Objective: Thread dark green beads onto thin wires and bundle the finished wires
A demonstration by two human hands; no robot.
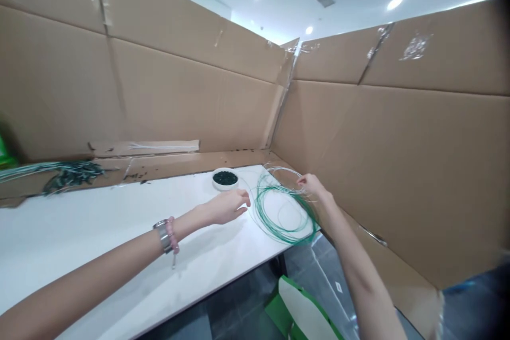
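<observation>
On the table point(99, 212), coiled green wire point(274, 231)

The white table top point(99, 223) is smooth with a faint sheen. On it lie thin, glossy green wire point(279, 235) and a smooth white dish point(225, 187), ceramic or plastic, impossible to tell which. Behind the table top stand matt, rough-edged cardboard walls point(179, 101), patched with shiny clear packing tape point(416, 47).
</observation>
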